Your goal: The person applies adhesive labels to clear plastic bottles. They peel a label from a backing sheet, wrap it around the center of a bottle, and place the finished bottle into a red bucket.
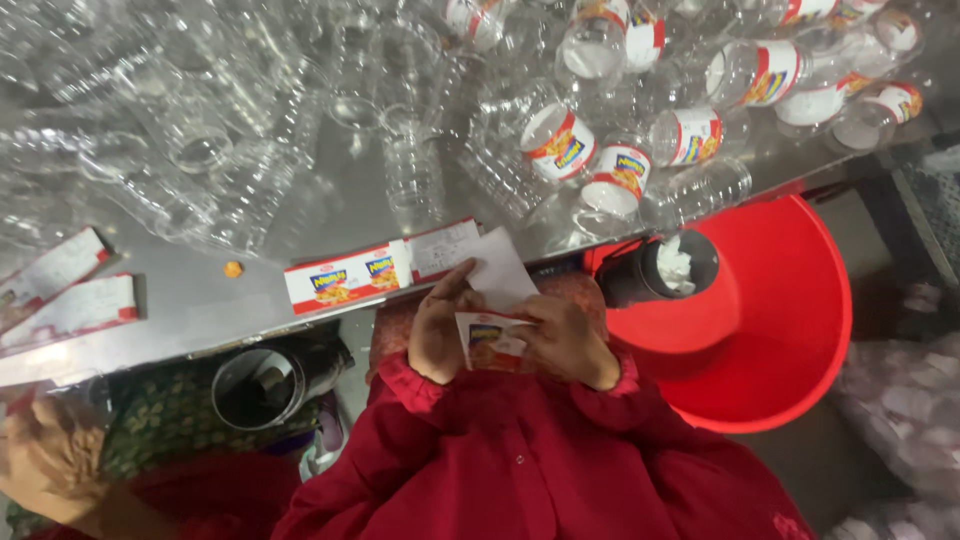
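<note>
Now both hands, the left hand and right hand, pinch one small label with bent fingers. Just above, one long label strip lies on the worktop.

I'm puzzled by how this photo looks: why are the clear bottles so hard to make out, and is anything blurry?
Head view: glare on the metal table washes out the clear bottles; edges bend from wide-lens distortion; both hands and the label are slightly soft; the lower left corner is blurred.
</note>
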